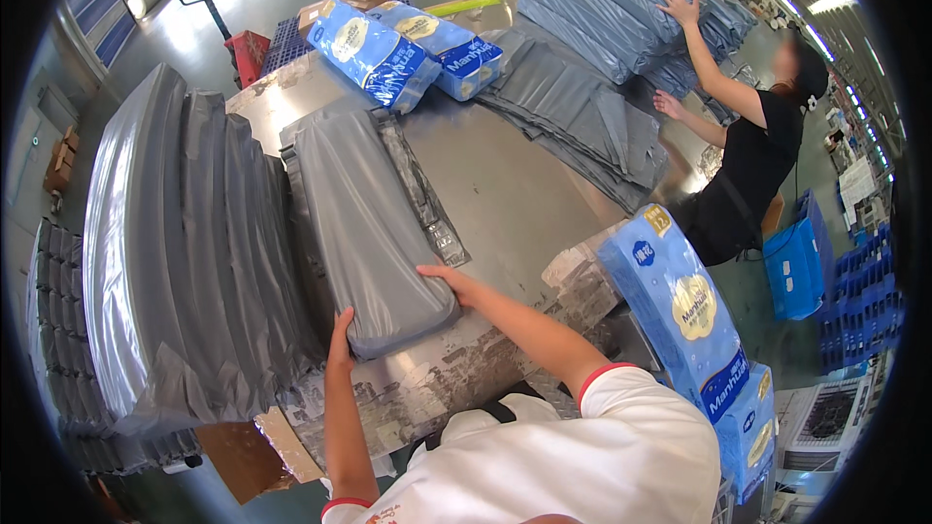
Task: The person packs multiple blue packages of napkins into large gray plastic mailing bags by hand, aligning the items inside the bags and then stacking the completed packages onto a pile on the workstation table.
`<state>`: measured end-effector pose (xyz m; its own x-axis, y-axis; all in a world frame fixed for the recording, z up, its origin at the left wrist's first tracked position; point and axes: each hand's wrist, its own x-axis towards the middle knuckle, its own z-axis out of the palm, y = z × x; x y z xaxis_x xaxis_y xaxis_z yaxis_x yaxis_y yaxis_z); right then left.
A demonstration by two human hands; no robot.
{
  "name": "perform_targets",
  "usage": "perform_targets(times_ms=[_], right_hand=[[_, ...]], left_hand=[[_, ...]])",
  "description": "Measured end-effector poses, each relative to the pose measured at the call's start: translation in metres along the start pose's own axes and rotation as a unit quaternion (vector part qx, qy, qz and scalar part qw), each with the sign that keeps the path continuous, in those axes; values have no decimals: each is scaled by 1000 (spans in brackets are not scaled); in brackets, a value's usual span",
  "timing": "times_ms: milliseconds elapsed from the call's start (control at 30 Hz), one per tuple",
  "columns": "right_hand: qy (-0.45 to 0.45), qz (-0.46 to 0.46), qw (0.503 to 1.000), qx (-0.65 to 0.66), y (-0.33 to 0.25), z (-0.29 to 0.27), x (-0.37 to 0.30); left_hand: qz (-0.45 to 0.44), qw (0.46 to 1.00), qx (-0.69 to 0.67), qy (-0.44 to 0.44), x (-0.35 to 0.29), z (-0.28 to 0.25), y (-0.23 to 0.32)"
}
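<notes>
A long package in a grey plastic bag point(374, 223) lies on the metal table, its near end toward me. My left hand point(341, 332) presses on its near left corner, and my right hand point(450, 281) grips the right side close to the same end. The package is held between the two hands. More grey plastic point(427, 199) shows flat beneath its right edge. Close on the left stands a tall row of similar grey bagged packages point(204, 252), packed side by side.
Two blue printed packs point(374, 53) lie at the table's far end. Flat grey bags point(582, 116) are spread at far right, below a large bluish-grey stack point(612, 10) that a co-worker in black point(752, 146) touches. Tall blue packs point(680, 311) stand near my right elbow.
</notes>
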<state>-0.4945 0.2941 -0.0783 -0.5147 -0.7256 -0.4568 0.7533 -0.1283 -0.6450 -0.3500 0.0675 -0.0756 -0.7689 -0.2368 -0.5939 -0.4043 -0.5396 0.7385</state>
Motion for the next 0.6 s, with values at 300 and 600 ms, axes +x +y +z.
perform_targets(times_ms=[300,600], right_hand=[[-27,-57,990,128,-20,80,-106],[-121,-262,957,38,-77,286,-178]], left_hand=[[275,944,184,10,-154,76,111],[534,827,172,39,-306,5,202]])
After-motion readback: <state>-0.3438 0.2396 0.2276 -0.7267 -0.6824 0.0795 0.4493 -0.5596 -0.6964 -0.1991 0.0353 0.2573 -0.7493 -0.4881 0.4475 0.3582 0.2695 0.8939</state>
